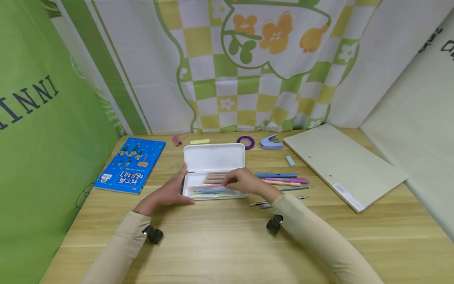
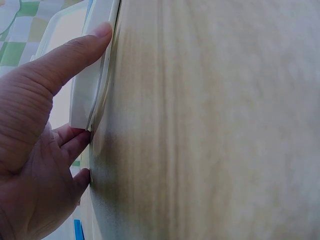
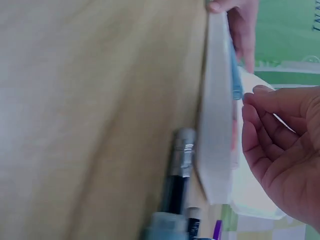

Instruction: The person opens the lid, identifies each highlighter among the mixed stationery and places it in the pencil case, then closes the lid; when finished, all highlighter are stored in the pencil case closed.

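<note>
A white pencil case (image 1: 214, 157) lies with its lid raised, holding several brown pencils (image 1: 214, 178) and a blue pen (image 1: 213, 191) among other pens. My left hand (image 1: 173, 189) grips the case's left end, its thumb along the front wall and its fingers at the side, as the left wrist view shows. Over the right part of the case is my right hand (image 1: 244, 181), its fingers loosely bent. In the right wrist view, its thumb and index fingertips (image 3: 248, 98) come close together beside the blue pen's end, and nothing shows between them.
Right of the case lie several pens, among them a purple pen (image 1: 301, 180), and a teal pencil (image 1: 294, 188). A blue book (image 1: 131, 165) lies left, a large pad (image 1: 344, 165) right. Behind are a pink clip (image 1: 177, 140), purple tape (image 1: 246, 142), a stapler (image 1: 271, 142) and an eraser (image 1: 290, 161).
</note>
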Motion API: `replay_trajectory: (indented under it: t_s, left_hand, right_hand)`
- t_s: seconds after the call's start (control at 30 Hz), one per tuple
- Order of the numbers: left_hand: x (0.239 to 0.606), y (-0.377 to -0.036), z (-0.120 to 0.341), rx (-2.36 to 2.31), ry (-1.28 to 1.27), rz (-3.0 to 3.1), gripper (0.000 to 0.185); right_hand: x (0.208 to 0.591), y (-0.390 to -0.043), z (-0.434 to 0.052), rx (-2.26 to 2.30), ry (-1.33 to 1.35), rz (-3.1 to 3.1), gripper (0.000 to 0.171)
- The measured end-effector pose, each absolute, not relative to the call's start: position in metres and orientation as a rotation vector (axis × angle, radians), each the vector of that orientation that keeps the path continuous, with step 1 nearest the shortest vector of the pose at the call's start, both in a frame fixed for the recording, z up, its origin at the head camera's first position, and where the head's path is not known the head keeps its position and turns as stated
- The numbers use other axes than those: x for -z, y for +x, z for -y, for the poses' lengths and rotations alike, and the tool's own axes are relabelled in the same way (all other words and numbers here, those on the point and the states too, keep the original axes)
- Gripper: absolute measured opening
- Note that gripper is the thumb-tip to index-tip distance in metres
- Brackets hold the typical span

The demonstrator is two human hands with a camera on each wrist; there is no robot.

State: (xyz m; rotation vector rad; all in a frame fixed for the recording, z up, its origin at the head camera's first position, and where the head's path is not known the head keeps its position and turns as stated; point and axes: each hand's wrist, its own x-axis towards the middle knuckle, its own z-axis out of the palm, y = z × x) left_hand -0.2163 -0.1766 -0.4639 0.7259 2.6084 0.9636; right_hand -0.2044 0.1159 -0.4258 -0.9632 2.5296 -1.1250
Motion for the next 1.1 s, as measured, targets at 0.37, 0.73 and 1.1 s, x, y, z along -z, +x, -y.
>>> replay_trajectory:
  t_s: [0.37,0.73,1.1]
  left_hand:
    - [0.466,-0.214,0.177,-0.959,0.713,-2.602,0.132]
    - [0.466,-0.216,0.178,-0.947,0.718,-2.611,0.131]
    - [0.461,-0.215,0.175,-0.941,0.723,-2.62,0.13]
  right_hand:
    - [0.432,-0.201,-0.106,1.059,-1.102,-2.559,0.01]
    - [0.421,-0.199,-0.127,1.236,-0.867,-2.481,0.013]
    - [0.41,-0.176,-0.202,1.279,-0.765,-2.409,0.018]
